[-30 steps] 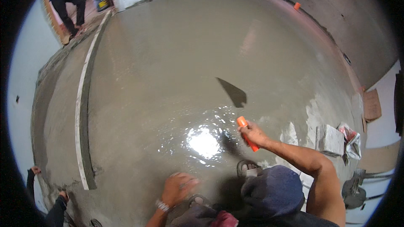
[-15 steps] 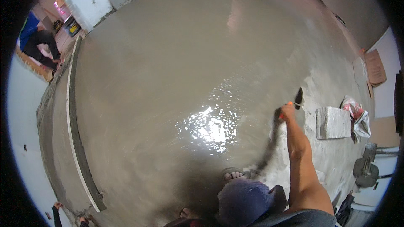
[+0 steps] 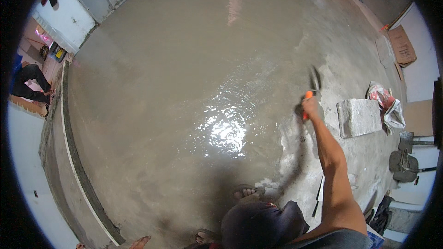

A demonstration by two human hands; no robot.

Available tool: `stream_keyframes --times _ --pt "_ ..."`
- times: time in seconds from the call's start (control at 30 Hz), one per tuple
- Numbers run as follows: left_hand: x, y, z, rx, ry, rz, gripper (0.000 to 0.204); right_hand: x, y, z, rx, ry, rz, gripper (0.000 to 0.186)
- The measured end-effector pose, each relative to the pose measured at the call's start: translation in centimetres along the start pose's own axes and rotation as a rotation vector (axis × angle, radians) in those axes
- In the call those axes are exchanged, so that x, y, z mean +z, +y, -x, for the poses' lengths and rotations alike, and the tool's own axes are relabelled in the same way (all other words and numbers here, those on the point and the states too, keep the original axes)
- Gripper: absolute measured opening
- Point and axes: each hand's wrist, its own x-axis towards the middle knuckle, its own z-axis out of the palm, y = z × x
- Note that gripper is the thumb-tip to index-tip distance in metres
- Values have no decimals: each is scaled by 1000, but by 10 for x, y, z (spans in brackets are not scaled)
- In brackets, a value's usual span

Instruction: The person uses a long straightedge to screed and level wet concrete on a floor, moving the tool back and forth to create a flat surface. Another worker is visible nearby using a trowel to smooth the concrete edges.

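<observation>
My right hand (image 3: 310, 107) grips a trowel by its orange handle, fingers wrapped round it. The trowel's dark blade (image 3: 315, 79) points away from me, over the border between smooth wet cement (image 3: 152, 110) and rougher pale floor (image 3: 330, 76); motion blurs it slightly. I cannot tell whether the blade touches the surface. Low at the left edge of the wet area, what appears to be my left hand (image 3: 140, 242) shows only in part, fingers stretched out and nothing visible in them.
Right of my arm lie a pale block (image 3: 360, 118), a crumpled sack (image 3: 386, 106) and shovels (image 3: 404, 165). Cardboard (image 3: 402, 46) leans on the wall. A long straight board (image 3: 69, 129) edges the left side. Another person (image 3: 31, 83) crouches beyond it. My sandaled foot (image 3: 244, 192) rests on the cement.
My right hand has moved the trowel farther away from me, along the cement's border. The view has shifted slightly. A hand has come into view at the lower left.
</observation>
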Motion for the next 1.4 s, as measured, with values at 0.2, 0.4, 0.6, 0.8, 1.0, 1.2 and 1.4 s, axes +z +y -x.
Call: stream_keyframes --times 0.2,0.4,0.6,0.8,1.0,1.2,1.4 --pt "5 27 -3 6 -24 -213 68 60 -10 67 -65 -63 104 27" --pt "7 65 -42 148 -96 -210 65 23 -141 264 -631 -857 47 44" --pt "13 79 -25 143 -377 321 55 11 -141 246 -38 -1197 -541 34" --pt "62 60 -13 181 -680 922 40 10 -54 134 326 -1132 -430 32" --pt "32 94 -14 204 -49 1144 18 -5 -168 33 -618 -263 444 52" --pt "13 58 10 525 -101 778 23 5 -476 134 -515 -637 -475 30" --pt "5 70 -9 868 2 1311 29 95 -479 241 -487 -914 -549 28"
